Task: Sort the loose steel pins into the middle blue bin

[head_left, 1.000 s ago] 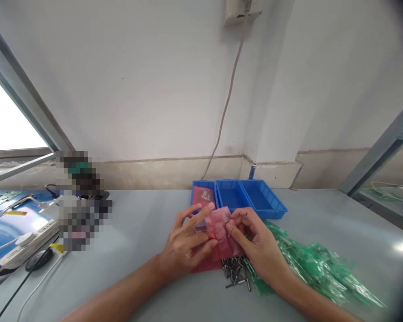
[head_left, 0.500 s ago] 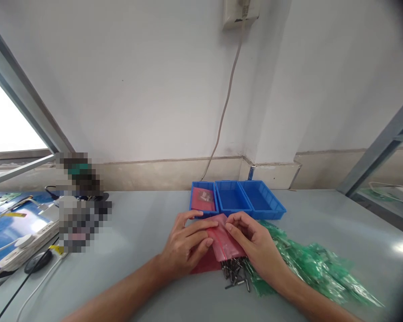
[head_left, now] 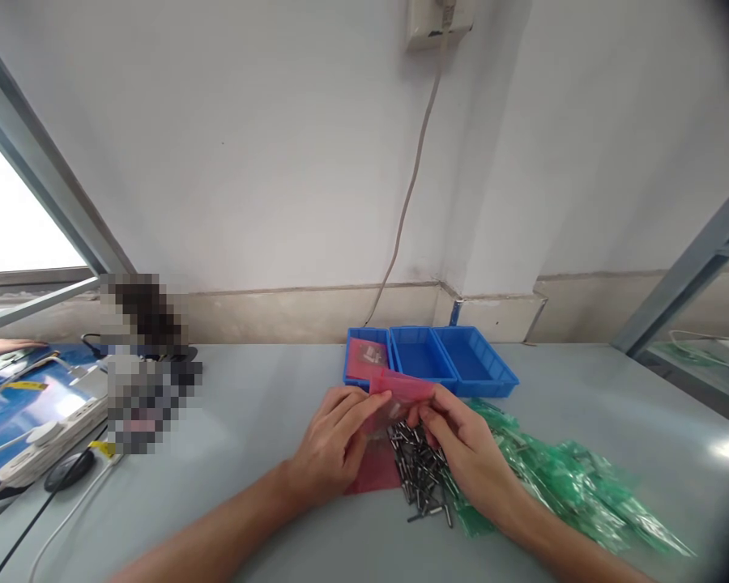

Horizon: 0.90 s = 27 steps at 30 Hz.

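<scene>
My left hand (head_left: 334,441) is closed on the left edge of a pink plastic zip bag (head_left: 394,394). With thumb and fingertips, my right hand (head_left: 465,445) pinches the bag's right side. The bag is lifted and tilted above a pile of small metal pins (head_left: 422,470). Beneath the left hand another pink bag (head_left: 377,470) lies flat on the table, partly covered by the hand. Green plastic bags (head_left: 571,478) lie crumpled beside and partly under my right forearm. Whether the held bag contains anything is hard to make out.
Three blue bins (head_left: 422,356) stand in a row behind the hands; the left one holds a pink bag (head_left: 365,358) with small parts inside. At left are a black mouse (head_left: 70,472), a white power strip (head_left: 54,441), cables, and a blurred area. Someone's hand (head_left: 6,346) shows at the far left.
The pink bag has been raised and tilted back, uncovering more of the metal pins. My left fingers have drawn together on its edge. A person's hand has appeared at the far left.
</scene>
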Each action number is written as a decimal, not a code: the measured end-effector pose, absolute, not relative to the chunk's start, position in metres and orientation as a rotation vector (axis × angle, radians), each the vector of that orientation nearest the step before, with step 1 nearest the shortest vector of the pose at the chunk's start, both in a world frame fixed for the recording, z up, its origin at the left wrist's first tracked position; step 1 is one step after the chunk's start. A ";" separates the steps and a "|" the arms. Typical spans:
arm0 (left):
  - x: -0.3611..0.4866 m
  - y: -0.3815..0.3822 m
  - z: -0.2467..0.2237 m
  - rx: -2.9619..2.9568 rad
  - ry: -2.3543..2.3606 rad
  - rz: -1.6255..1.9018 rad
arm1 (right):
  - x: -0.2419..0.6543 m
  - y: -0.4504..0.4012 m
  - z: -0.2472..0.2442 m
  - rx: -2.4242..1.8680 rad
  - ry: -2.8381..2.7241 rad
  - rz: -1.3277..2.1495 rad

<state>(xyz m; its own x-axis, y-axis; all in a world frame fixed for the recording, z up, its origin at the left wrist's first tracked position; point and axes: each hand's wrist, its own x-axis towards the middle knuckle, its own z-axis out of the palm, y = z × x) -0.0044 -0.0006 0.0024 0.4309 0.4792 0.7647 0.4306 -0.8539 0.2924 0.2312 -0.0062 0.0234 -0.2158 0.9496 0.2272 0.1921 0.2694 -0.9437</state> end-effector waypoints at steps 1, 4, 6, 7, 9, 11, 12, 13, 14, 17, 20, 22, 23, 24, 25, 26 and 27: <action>-0.005 0.000 0.001 2.614 0.828 1.421 | 0.231 -0.007 0.024 -1.069 -1.629 1.032; -0.004 0.003 -0.002 2.624 0.828 1.437 | 0.231 -0.008 0.026 -1.067 -1.646 0.978; -0.004 0.003 -0.001 2.630 0.826 1.445 | 0.231 -0.007 0.027 -1.067 -1.669 0.899; -0.003 0.003 0.000 2.631 0.829 1.443 | 0.232 -0.006 0.027 -1.063 -1.674 0.868; -0.003 0.004 0.001 2.634 0.846 1.430 | 0.232 -0.005 0.025 -1.050 -1.659 0.885; -0.004 0.004 0.002 2.636 0.871 1.403 | 0.231 -0.005 0.022 -1.038 -1.613 0.986; -0.005 0.004 0.001 2.634 0.880 1.391 | 0.231 -0.005 0.021 -1.030 -1.587 1.039; -0.005 0.004 0.001 2.627 0.885 1.383 | 0.230 -0.006 0.019 -1.020 -1.560 1.080; -0.006 0.005 0.001 2.615 0.888 1.380 | 0.230 -0.006 0.017 -1.007 -1.533 1.109; -0.006 0.005 0.001 2.574 0.897 1.400 | 0.229 -0.007 0.014 -0.985 -1.460 1.148; -0.005 0.005 0.002 2.541 0.911 1.451 | 0.230 -0.008 0.015 -1.022 -1.492 1.081; -0.004 0.005 0.003 2.519 0.912 1.475 | 0.232 -0.008 0.017 -1.056 -1.565 1.010; -0.004 0.005 0.004 2.510 0.908 1.479 | 0.232 -0.009 0.018 -1.062 -1.601 0.983; -0.004 0.005 0.004 2.503 0.901 1.480 | 0.233 -0.009 0.019 -1.058 -1.632 0.965; -0.004 0.005 0.005 2.498 0.891 1.481 | 0.233 -0.009 0.020 -1.047 -1.659 0.955; -0.004 0.005 0.005 2.493 0.881 1.488 | 0.232 -0.010 0.021 -1.035 -1.680 0.948; -0.004 0.005 0.006 2.488 0.871 1.499 | 0.232 -0.010 0.022 -1.029 -1.699 0.946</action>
